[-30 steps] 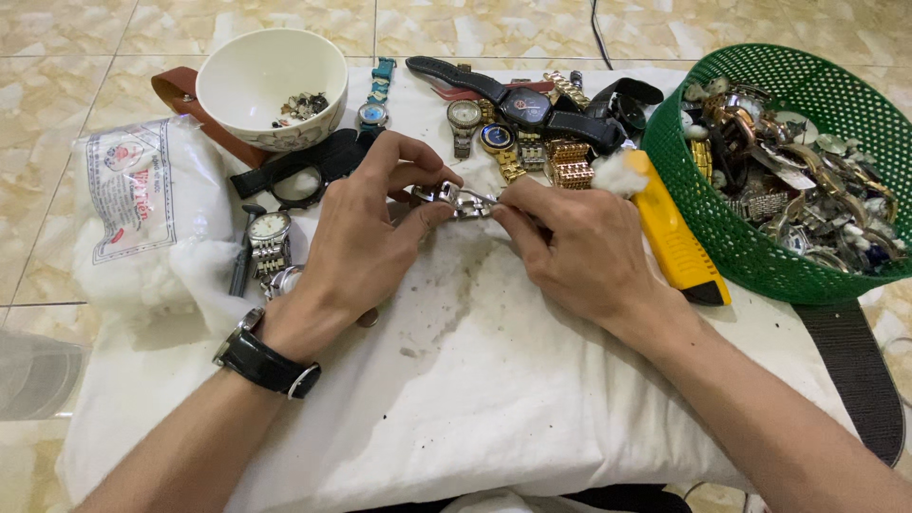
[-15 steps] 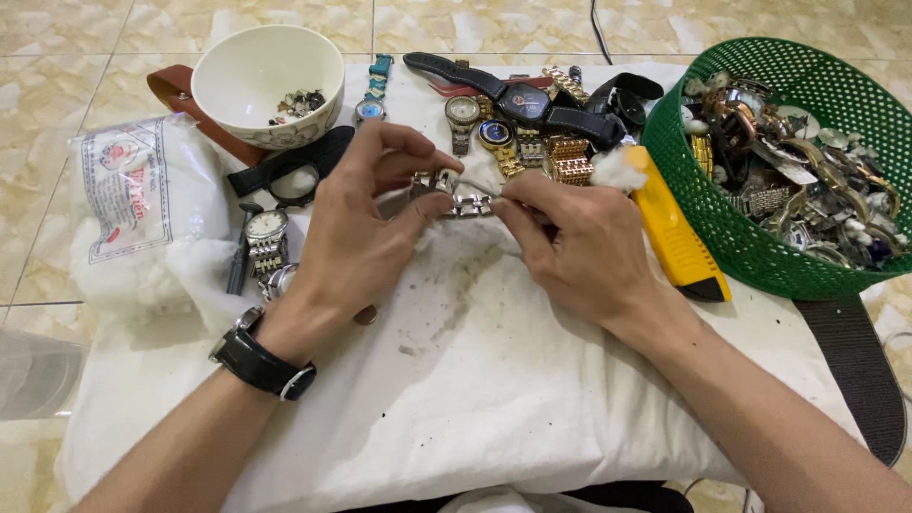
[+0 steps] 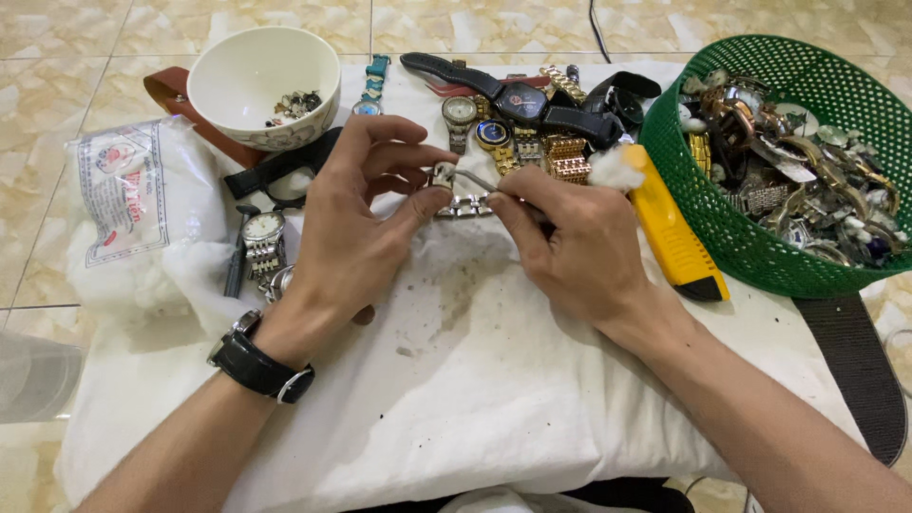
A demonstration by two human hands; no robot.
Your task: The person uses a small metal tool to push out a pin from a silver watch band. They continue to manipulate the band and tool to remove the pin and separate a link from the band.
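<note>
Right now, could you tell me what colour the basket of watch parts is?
Green, in the head view: the basket.

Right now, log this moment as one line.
left hand: pinches watch band | right hand: pinches band's other end | under: stained white cloth | near: bowl, green basket, yellow knife

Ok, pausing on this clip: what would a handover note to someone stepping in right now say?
Left hand: pinches one end of a metal watch band above the white cloth.
Right hand: grips the band's other end; a thin tool may be in its fingers, hard to tell.
Nearby: white bowl with small parts, row of watches, yellow utility knife, green basket of watch parts.
Done: band picked up, cloth soiled.
Left: band in hand, many pieces in the basket.
</note>
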